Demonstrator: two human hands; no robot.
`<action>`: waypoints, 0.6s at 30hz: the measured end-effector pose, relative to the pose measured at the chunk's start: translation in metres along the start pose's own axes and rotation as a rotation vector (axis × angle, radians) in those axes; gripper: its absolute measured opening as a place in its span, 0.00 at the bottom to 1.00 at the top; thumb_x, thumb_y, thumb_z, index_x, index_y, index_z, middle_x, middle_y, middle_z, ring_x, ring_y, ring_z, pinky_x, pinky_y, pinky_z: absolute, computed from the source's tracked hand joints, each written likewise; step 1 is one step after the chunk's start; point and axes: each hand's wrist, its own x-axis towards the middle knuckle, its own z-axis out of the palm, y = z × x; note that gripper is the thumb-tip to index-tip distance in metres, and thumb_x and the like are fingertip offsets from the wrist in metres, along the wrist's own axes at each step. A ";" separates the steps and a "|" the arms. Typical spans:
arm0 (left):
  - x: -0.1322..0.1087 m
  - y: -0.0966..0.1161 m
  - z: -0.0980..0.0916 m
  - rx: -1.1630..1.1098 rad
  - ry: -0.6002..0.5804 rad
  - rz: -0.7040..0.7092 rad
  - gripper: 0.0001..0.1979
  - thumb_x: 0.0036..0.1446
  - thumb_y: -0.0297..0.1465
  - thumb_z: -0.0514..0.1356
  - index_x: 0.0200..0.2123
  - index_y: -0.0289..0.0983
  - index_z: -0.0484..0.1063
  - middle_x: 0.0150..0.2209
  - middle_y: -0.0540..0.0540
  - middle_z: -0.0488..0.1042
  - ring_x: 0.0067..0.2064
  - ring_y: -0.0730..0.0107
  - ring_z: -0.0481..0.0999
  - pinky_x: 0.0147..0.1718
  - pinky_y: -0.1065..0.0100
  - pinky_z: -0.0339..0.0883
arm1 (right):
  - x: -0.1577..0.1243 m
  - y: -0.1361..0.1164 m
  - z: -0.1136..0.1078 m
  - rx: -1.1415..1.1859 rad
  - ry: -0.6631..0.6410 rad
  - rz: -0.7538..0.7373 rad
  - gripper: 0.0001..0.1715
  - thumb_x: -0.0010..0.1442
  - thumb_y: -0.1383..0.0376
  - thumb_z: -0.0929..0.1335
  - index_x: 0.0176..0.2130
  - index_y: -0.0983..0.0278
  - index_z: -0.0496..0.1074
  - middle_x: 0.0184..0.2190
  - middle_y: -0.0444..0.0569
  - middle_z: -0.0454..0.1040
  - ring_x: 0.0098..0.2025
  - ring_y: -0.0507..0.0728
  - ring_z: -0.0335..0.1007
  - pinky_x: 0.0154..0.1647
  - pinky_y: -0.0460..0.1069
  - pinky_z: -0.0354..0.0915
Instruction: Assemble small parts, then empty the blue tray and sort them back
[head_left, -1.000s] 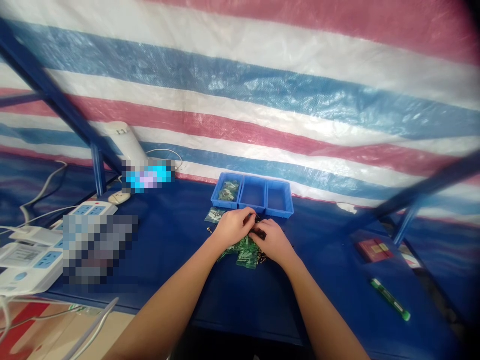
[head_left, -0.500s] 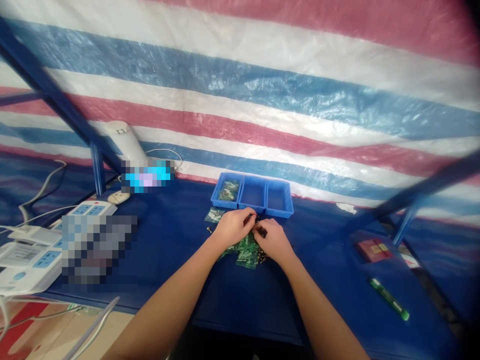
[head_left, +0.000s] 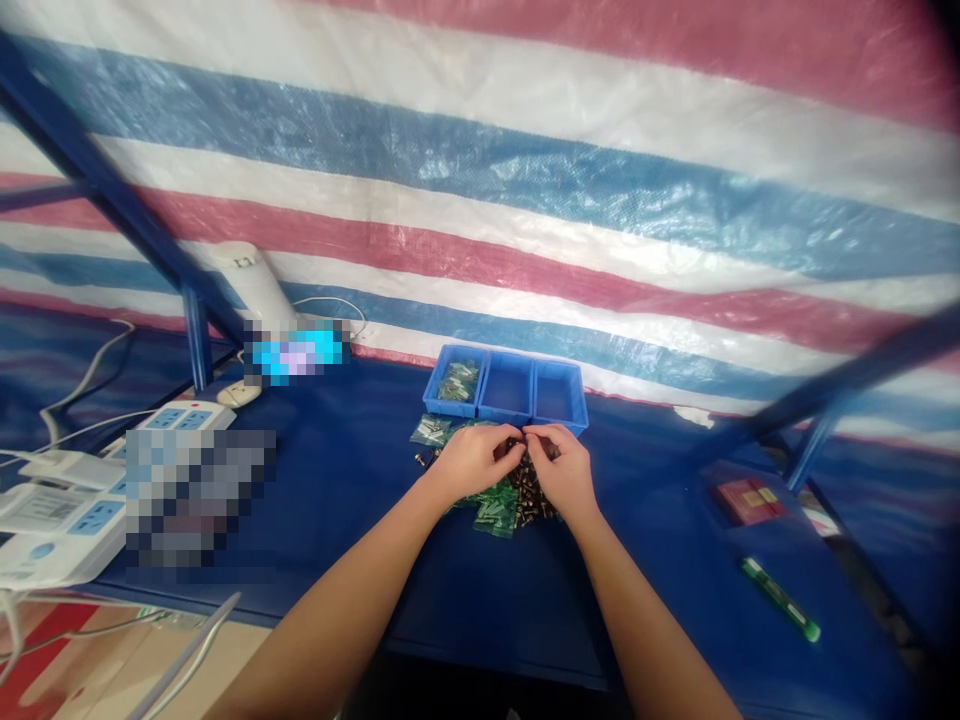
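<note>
I am at a makeshift assembly workshop. My bench [head_left: 360, 560] is covered in blue cloth, framed by blue steel struts [head_left: 112, 205], with a striped tarpaulin [head_left: 525, 180] hung as the back wall. Small blue parts bins [head_left: 507, 392] stand in a row, and power strips [head_left: 52, 520] with trailing cables lie to my left.

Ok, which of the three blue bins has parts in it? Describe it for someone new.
Look along the striped tarp to the row of three blue bins just beyond the hands. It is the leftmost bin, the only one holding green pieces; the other two look bare.
</note>
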 end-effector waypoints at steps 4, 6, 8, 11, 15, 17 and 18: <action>0.000 0.000 0.002 0.018 -0.013 0.008 0.11 0.62 0.36 0.56 0.44 0.41 0.73 0.26 0.51 0.74 0.29 0.69 0.73 0.28 0.71 0.60 | -0.001 0.001 0.004 0.121 0.044 0.092 0.12 0.61 0.59 0.67 0.40 0.60 0.77 0.38 0.51 0.77 0.38 0.58 0.74 0.41 0.53 0.70; 0.000 0.000 0.003 0.014 -0.011 0.010 0.10 0.62 0.36 0.56 0.43 0.41 0.73 0.26 0.51 0.73 0.28 0.70 0.72 0.28 0.71 0.59 | -0.002 0.001 0.005 0.175 0.040 0.123 0.12 0.60 0.58 0.67 0.40 0.61 0.76 0.38 0.51 0.78 0.39 0.59 0.74 0.41 0.53 0.70; 0.000 0.001 0.004 0.003 -0.012 0.014 0.09 0.62 0.35 0.55 0.41 0.40 0.73 0.26 0.51 0.73 0.28 0.70 0.72 0.27 0.71 0.59 | -0.003 0.001 0.006 0.197 0.028 0.127 0.12 0.60 0.57 0.67 0.40 0.61 0.76 0.38 0.51 0.78 0.39 0.59 0.74 0.41 0.53 0.70; 0.000 0.001 0.004 -0.019 -0.006 0.009 0.09 0.64 0.35 0.54 0.41 0.40 0.73 0.26 0.51 0.73 0.28 0.71 0.72 0.27 0.71 0.59 | -0.003 0.001 0.005 0.194 0.022 0.121 0.12 0.60 0.58 0.68 0.40 0.61 0.76 0.38 0.51 0.78 0.38 0.58 0.74 0.41 0.52 0.70; 0.000 -0.001 0.004 -0.037 0.025 -0.011 0.11 0.65 0.35 0.51 0.44 0.41 0.73 0.29 0.50 0.75 0.31 0.69 0.74 0.29 0.71 0.62 | -0.001 -0.001 0.004 0.184 0.035 0.125 0.12 0.60 0.57 0.68 0.39 0.62 0.75 0.35 0.50 0.78 0.35 0.57 0.73 0.38 0.51 0.69; 0.001 -0.001 0.003 -0.032 0.044 -0.019 0.12 0.66 0.35 0.50 0.44 0.41 0.72 0.32 0.48 0.77 0.32 0.69 0.75 0.31 0.71 0.62 | -0.001 -0.002 0.005 0.196 0.018 0.120 0.12 0.60 0.57 0.68 0.39 0.63 0.75 0.34 0.50 0.77 0.34 0.57 0.73 0.37 0.51 0.69; 0.001 -0.002 0.003 -0.031 0.050 -0.023 0.13 0.67 0.36 0.49 0.44 0.41 0.72 0.33 0.48 0.77 0.33 0.68 0.75 0.31 0.71 0.63 | -0.002 -0.002 0.005 0.202 0.007 0.115 0.12 0.59 0.57 0.68 0.39 0.63 0.74 0.34 0.49 0.77 0.34 0.56 0.73 0.37 0.50 0.69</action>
